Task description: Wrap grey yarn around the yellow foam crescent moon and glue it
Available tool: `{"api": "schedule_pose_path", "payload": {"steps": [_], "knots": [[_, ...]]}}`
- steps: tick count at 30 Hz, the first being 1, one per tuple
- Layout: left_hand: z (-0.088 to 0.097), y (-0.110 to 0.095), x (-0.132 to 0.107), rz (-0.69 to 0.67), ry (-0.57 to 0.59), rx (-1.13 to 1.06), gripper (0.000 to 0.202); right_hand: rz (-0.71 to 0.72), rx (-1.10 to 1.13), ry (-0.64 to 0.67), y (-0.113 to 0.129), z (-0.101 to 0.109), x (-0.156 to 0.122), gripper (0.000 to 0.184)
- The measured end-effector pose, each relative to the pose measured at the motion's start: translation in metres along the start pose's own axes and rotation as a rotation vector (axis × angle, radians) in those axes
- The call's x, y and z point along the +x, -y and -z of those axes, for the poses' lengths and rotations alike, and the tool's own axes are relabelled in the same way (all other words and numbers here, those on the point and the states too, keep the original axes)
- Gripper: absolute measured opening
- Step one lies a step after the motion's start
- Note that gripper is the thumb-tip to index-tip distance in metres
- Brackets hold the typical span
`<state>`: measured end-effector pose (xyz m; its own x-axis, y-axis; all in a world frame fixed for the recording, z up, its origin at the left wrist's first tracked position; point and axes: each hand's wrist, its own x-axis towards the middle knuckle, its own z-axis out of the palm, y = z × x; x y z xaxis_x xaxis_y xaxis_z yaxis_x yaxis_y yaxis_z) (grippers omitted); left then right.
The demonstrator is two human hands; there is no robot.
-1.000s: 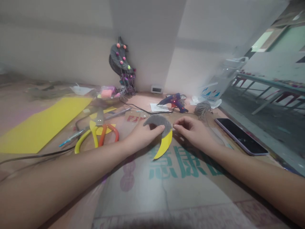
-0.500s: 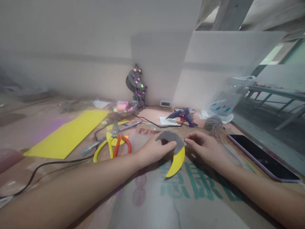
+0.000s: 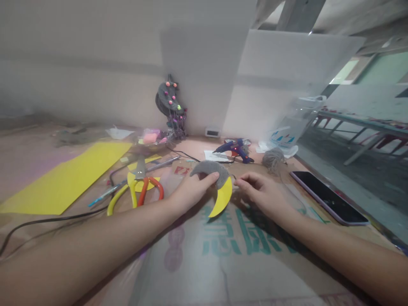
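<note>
My left hand [image 3: 196, 189] grips a crescent moon shape [image 3: 222, 197], thumb on its front face. The upper part of the crescent is wrapped in grey yarn, while its lower point is bare yellow. Just to the right, my right hand [image 3: 259, 191] is closed in a pinch on a strand of grey yarn that runs to the crescent's edge. From behind this hand the yarn trails toward a grey yarn ball [image 3: 273, 160] farther back. The fingers behind the crescent are hidden.
Pliers [image 3: 140, 180] with yellow and orange handles lie left, near a yellow sheet [image 3: 72, 176] and a black cord. Behind are a blue glue gun [image 3: 234, 148] and a decorated grey crescent [image 3: 168, 100] against the wall. A phone [image 3: 328, 197] lies right, a plastic container [image 3: 287, 131] behind it.
The view has shifted, so everything sits farther left and slightly higher. My right hand has drawn a little away from the crescent, with the yarn still pinched. The left hand keeps its hold.
</note>
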<state>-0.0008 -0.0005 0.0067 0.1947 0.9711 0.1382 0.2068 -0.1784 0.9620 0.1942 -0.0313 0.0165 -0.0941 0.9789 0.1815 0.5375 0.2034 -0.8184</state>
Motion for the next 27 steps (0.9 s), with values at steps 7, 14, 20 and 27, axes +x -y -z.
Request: {"api": "schedule_pose_path", "payload": {"steps": [7,14,20,27], "knots": [[0.000,-0.001,-0.002,-0.048,0.050,0.050,0.029,0.033,0.134,0.017,-0.008,-0.007,0.001,0.025],[0.000,-0.002,-0.002,-0.065,0.090,0.116,0.028,-0.062,0.275,0.166,-0.012,-0.010,0.001,0.028],[-0.002,0.001,0.000,-0.156,0.135,0.070,0.021,-0.102,0.367,0.164,-0.006,-0.011,0.000,0.030],[-0.001,0.002,-0.001,-0.161,0.170,0.058,0.023,-0.139,0.364,0.144,-0.005,-0.011,-0.001,0.032]]}}
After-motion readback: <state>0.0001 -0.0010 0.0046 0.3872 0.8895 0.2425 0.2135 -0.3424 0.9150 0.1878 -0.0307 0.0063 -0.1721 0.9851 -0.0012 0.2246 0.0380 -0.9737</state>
